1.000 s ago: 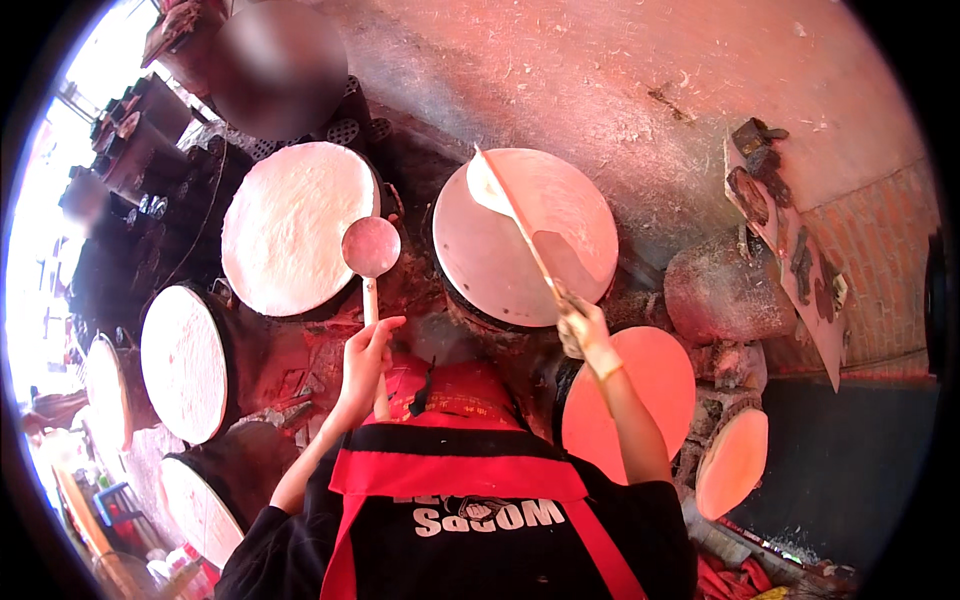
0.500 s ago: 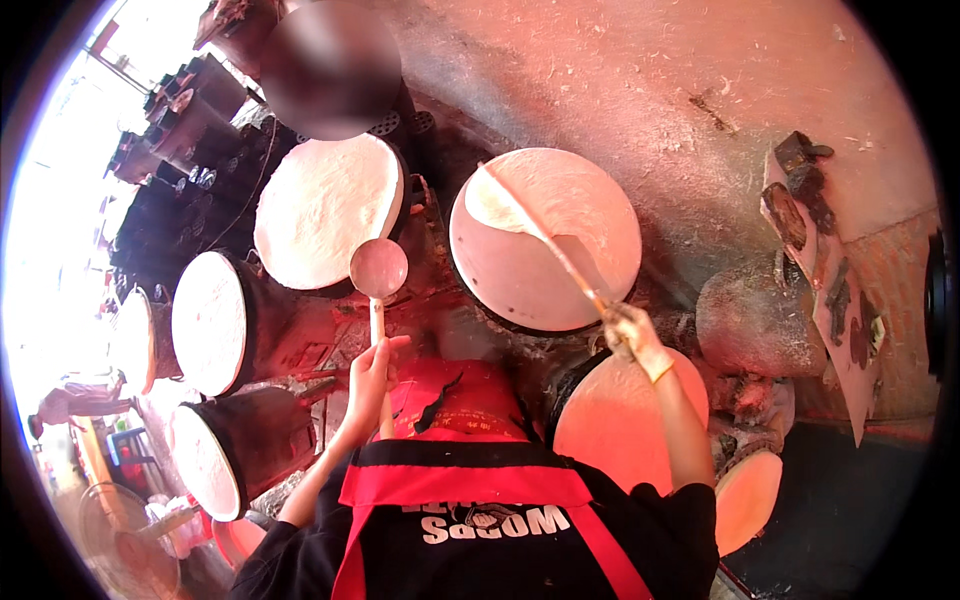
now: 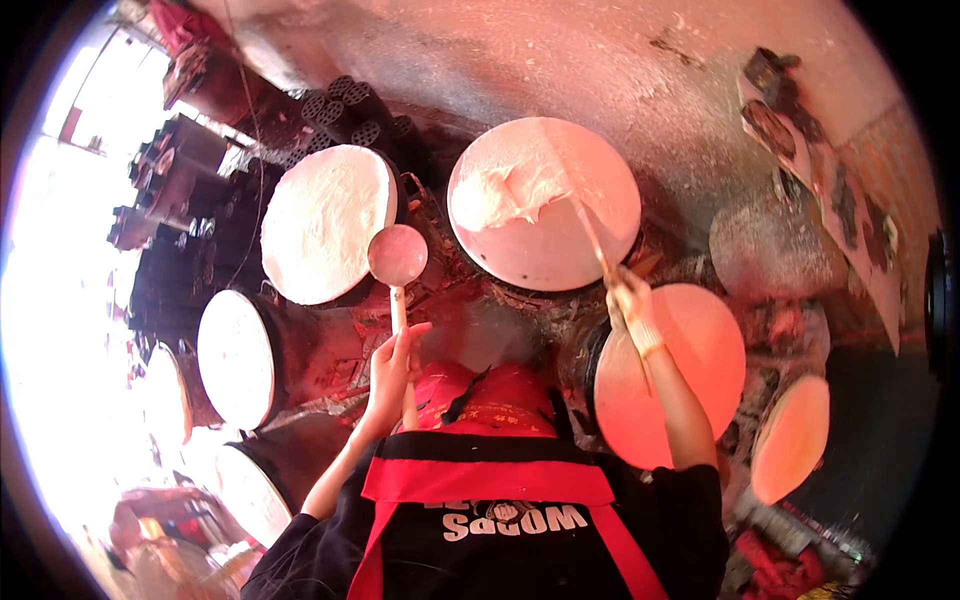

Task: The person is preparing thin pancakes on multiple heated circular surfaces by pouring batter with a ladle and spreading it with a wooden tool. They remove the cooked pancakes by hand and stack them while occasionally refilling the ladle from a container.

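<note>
The right hand (image 3: 632, 310) is closed round a slim stick (image 3: 598, 245) that slants up over the middle plate (image 3: 500, 255), its far end hard to make out against the pale surface. The left hand (image 3: 390, 375) grips the ladle (image 3: 398, 255) by its handle, the bowl near the white-coated left plate (image 3: 325, 225). On the middle plate the batter (image 3: 505, 195) lies bunched in a ragged ridge across the middle and left, while the near edge looks bare. To spread it well, I'd lay the stick low and nearly flat, press lightly and evenly, and sweep in an arc from the ridge toward the bare part; digging in would probably tear the film. The ladle is best held clear of the stroke, and the right forearm off the pinkish plate (image 3: 705, 345) below it.
</note>
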